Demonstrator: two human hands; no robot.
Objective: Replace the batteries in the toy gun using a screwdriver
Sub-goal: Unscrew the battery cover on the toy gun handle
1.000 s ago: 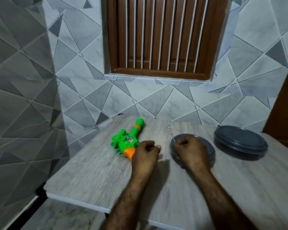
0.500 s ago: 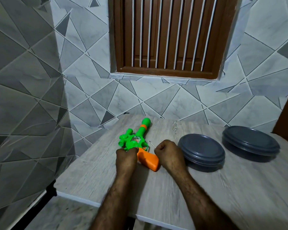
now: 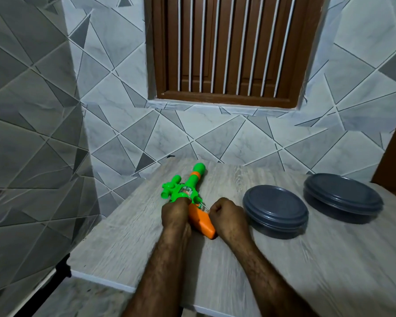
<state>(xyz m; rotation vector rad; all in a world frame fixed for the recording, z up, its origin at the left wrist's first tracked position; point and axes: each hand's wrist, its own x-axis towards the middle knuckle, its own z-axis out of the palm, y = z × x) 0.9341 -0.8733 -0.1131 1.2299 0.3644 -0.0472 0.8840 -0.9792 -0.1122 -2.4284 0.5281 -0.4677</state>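
A green toy gun with an orange grip lies flat on the wooden table, barrel pointing away toward the wall. My left hand grips the gun where the green body meets the orange grip. My right hand is curled round a thin metal screwdriver; only its shaft shows, sticking out of the fist with the tip at the top of the orange grip. The screwdriver's handle is hidden inside my fist.
Two dark grey round lidded containers stand on the table to the right: one close beside my right hand, the other farther right. A tiled wall runs along the left and back. The table's front-left edge drops off near my left forearm.
My right hand with the screwdriver moved left from the near container to the gun's orange grip. My left hand slid onto the gun and turned it so the orange grip shows.
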